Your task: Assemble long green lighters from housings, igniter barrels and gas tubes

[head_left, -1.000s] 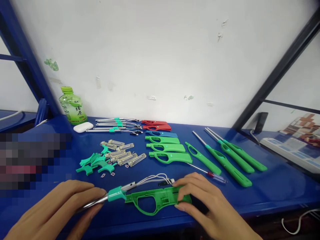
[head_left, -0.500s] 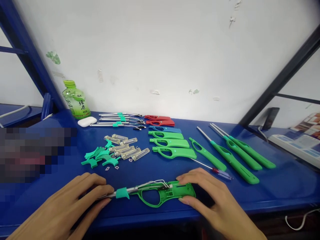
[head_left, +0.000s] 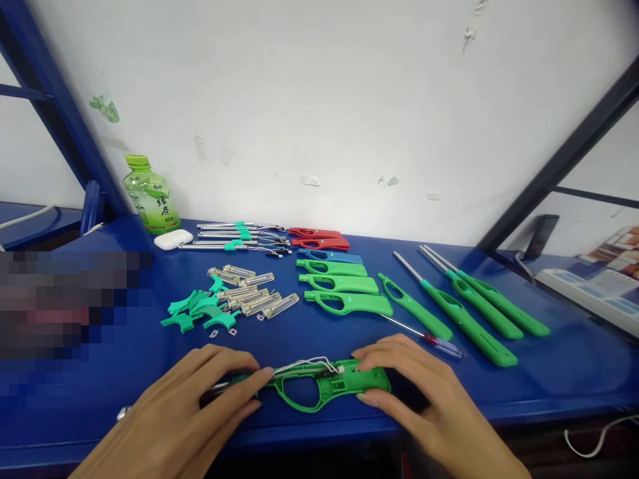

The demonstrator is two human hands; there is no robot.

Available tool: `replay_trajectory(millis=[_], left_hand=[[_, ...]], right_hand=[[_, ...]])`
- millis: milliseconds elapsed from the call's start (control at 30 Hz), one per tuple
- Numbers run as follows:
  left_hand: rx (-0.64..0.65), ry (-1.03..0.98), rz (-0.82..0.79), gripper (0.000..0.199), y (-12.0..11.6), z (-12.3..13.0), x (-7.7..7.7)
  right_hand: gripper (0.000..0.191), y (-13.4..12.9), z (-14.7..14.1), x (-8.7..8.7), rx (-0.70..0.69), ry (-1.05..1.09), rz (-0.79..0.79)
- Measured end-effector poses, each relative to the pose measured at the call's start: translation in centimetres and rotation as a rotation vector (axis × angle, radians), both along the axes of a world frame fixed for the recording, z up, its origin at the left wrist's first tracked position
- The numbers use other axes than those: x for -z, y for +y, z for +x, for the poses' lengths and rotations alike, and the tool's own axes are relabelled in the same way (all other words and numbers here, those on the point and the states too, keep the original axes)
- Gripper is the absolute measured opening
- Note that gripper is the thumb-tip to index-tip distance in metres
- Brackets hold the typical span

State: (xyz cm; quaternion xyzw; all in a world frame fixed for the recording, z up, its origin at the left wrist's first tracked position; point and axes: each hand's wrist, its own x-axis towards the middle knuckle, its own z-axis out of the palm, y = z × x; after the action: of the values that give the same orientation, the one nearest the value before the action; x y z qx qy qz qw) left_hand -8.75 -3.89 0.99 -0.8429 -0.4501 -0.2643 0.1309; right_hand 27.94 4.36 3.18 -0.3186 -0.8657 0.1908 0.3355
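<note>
A green half shell (head_left: pixel 367 378) with an oval loop lies near the table's front edge, its hollow side up. My right hand (head_left: pixel 424 392) pinches the shell's right end between thumb and fingers. At the shell's left end, my left hand (head_left: pixel 200 406) is closed around a metal rod assembly (head_left: pixel 219 387), covering most of it. The rod's far tip shows left of the wrist. White wires (head_left: pixel 309 362) run from the rod over the loop to a small black and white connector (head_left: pixel 334 372) in the shell. The rod's teal piece is hidden by my fingers.
Behind my hands lie teal pieces (head_left: pixel 200 306), clear tanks (head_left: pixel 259 301), rod assemblies (head_left: pixel 219 235), and green (head_left: pixel 349 303), blue (head_left: pixel 329 256) and red shells (head_left: pixel 319 243). A screwdriver (head_left: pixel 439 344) and long green lighters (head_left: pixel 469 326) lie right. A bottle (head_left: pixel 152 203) stands back left.
My left hand has slid right along the rod to the shell's left end, covering the teal piece. My right hand stays on the shell.
</note>
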Motion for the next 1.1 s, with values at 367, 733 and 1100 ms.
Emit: replay_trajectory(millis=[367, 733, 1100], left_hand=[[0.114, -0.063, -0.054, 0.056, 1.0, -0.4, -0.6], [0.085, -0.133, -0.064, 0.048, 0.6, 0.1, -0.4], [0.068, -0.129, -0.11, 0.05, 0.8, 0.2, -0.4]], right_hand=[[0.009, 0.1, -0.2, -0.4, -0.017, 0.004, -0.002], [0.025, 0.1, -1.1, -1.2, 0.028, -0.15, 0.118], [0.019, 2.1, -3.3, -2.0, -0.141, -0.182, -0.001]])
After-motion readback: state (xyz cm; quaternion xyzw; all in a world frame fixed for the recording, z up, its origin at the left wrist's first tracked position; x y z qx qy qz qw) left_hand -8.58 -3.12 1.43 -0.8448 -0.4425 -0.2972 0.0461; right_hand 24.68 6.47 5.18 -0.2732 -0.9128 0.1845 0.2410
